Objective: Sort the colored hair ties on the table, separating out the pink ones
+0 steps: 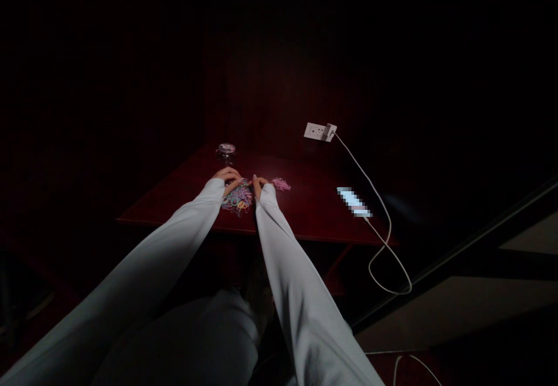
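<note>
A heap of small coloured elastic bands (pixel 238 199) lies on the dark red table (pixel 305 211). My left hand (pixel 228 177) rests at the heap's far left side with its fingers curled, pinching at the bands. My right hand (pixel 258 183) sits at the heap's right edge, fingers bent together on the bands. Both arms wear long white sleeves. A separate small pile of pink bands (pixel 281 184) lies just right of my right hand.
A small glass jar (pixel 225 153) stands behind my left hand. A lit phone (pixel 354 202) lies to the right, its white cable (pixel 383 240) running to a wall socket with a charger (pixel 320 132). The surroundings are very dark.
</note>
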`<control>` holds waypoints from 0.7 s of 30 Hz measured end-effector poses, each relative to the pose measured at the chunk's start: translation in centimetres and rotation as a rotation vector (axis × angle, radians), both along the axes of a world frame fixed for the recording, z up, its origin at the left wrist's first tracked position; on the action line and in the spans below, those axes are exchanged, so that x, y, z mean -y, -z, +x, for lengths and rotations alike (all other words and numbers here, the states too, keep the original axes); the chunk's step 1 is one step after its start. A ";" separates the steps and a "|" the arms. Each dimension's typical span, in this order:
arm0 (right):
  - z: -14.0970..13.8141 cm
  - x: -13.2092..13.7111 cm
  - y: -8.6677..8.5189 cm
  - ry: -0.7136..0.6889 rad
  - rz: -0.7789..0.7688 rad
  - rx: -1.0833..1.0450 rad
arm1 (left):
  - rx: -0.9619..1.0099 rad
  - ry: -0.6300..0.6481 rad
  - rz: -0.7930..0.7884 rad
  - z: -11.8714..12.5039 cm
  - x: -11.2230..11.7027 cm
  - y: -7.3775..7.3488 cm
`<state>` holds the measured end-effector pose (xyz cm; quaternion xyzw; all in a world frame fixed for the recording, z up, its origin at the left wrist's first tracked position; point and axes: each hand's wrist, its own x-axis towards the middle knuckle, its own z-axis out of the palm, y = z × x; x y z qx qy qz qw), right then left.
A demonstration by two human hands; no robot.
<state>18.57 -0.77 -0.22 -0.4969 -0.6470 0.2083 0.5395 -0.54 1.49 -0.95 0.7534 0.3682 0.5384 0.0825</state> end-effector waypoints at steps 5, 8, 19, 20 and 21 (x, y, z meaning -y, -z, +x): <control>-0.3 0.8 -0.9 0.089 -0.077 0.001 | -0.022 -0.016 -0.020 0.1 0.2 -0.1; -0.4 1.6 -1.4 0.102 -0.053 0.056 | -0.041 -0.009 -0.011 0.0 0.2 -0.1; -0.4 1.9 -1.7 0.050 -0.054 0.140 | -0.074 0.016 -0.048 0.0 0.6 -0.5; -0.4 1.9 -1.8 0.049 -0.058 0.136 | -0.071 0.019 -0.044 0.0 0.6 -0.5; -0.3 1.9 -1.8 0.047 -0.062 0.130 | -0.068 0.023 -0.039 0.0 0.6 -0.5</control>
